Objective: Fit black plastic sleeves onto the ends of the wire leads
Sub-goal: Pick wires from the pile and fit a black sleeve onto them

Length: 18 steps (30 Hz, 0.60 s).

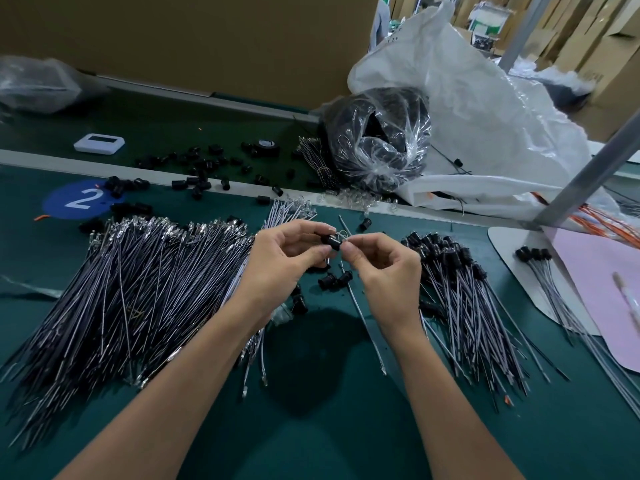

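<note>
My left hand [284, 258] pinches a black plastic sleeve [330, 241] between thumb and fingers above the green table. My right hand [382, 268] pinches the end of a wire lead [363, 320] right at the sleeve's mouth; the lead hangs down toward me. A big pile of bare wire leads [138, 289] lies to the left. A pile of leads with sleeves on their ends [457, 285] lies to the right. A few loose sleeves [334, 280] lie under my hands.
Many loose black sleeves [197, 168] are scattered at the back, beside a clear bag of black parts [377, 140] and a large white bag [485, 109]. A pink sheet [602, 292] on a white board, a metal post [588, 171] and a blue "2" sticker [78, 199] are nearby.
</note>
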### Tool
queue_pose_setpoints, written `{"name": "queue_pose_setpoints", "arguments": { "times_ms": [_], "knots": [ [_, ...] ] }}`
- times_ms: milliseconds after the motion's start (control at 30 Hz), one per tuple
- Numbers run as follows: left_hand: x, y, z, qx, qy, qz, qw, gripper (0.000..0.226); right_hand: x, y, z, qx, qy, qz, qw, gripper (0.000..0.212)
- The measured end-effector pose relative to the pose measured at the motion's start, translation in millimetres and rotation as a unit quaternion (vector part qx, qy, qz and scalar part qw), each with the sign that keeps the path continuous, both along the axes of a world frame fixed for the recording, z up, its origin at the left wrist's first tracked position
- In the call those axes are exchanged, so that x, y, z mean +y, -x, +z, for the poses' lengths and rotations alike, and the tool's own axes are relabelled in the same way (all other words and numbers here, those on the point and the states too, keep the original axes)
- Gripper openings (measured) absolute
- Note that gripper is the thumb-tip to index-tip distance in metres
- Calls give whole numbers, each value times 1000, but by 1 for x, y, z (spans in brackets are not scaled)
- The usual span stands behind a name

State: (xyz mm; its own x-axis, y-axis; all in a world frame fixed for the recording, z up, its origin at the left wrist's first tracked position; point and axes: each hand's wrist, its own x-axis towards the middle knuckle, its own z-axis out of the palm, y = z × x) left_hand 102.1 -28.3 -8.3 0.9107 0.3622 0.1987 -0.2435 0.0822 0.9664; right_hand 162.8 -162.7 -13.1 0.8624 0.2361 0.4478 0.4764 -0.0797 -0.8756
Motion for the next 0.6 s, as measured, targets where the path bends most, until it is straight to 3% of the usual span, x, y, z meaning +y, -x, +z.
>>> {"name": "queue_pose_setpoints", "arguments": {
  "times_ms": [133, 267, 433, 600],
  "knots": [
    [-3, 1, 0, -9, 110, -12, 994, 19, 1, 2, 1, 17, -17, 17, 1000, 18],
    [-3, 0, 0, -15, 196, -11, 980, 32, 3, 5, 0, 44, -54, 58, 996, 13],
    [0, 2, 0, -5, 295, -5, 956, 14, 4, 3, -1, 46, -64, 33, 996, 8],
    [7, 0, 0, -13, 364, 18, 931, 13, -1, 0, -1, -44, 27, -7, 999, 6]
  ]
}}
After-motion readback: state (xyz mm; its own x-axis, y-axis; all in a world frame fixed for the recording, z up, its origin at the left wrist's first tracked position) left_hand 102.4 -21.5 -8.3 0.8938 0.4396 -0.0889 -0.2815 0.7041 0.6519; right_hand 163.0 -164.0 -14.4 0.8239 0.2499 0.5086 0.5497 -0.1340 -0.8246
